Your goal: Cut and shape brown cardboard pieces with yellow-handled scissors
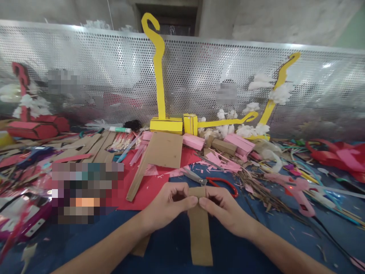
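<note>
Scissors [203, 181]: they lie open to our view on the tabletop [236, 251], red handles to the right; we place everything else from them.
Cardboard strip [201, 236]: we have it on the near side of the scissors, directly between our two hands, its far end right at the fingers.
Strip's long axis: it runs from the fingers back toward us, the near end slanting slightly right; we cannot tell whether that end touches the tabletop.
Far end of the strip: it looks bent where our thumbs press.
Left hand [172, 203]: nearer side of the scissors and to their left, fingers pinching the strip's left edge.
Right hand [225, 205]: just this side of the scissors' handles, fingers pinching the strip's right edge.
Thumbs: the tips almost meet, a narrow gap between them, so we judge both hands equally near the bend.
Glue gun [298, 190]: right of the scissors.
Cardboard square [168, 148]: beyond the scissors, to their left.
</note>
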`<state>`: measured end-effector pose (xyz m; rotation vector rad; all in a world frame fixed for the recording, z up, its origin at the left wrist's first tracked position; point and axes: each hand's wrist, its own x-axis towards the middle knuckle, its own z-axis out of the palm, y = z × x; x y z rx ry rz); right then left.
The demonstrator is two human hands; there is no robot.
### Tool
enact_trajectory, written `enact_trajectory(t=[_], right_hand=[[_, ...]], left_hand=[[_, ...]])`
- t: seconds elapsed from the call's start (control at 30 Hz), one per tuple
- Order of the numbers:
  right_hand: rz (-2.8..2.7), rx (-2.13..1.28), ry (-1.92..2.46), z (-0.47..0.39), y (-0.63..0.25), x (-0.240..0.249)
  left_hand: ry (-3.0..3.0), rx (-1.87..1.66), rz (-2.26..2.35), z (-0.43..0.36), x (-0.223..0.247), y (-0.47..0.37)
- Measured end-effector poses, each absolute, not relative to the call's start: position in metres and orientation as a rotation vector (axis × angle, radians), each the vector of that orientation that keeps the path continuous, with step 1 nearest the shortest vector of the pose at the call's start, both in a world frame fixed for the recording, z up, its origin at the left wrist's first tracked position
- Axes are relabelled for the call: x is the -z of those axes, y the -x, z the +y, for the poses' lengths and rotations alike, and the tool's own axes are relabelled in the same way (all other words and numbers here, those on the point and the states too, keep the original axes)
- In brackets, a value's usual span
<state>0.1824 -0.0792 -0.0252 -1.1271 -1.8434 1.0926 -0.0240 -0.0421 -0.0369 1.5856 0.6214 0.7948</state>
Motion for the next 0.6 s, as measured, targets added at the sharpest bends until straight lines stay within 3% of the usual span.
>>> enact_trajectory(t=[0.23,0.47,0.6], right_hand=[[-1.849,-1.084,1.135,-0.075,-0.185,0.033],[-2.049,-0.343,1.505,-0.063,-0.220,0.029],[-2.175,-0.305,1.688,-0.059,-0.241,0.040]], left_hand=[[-1.646,-0.832,0.715,-0.040,0.038,0.021],[-1.189,-0.988,0.626,-0.038,0.037,0.019],[-1.064,-1.000,0.611,-0.038,0.035,0.020]])
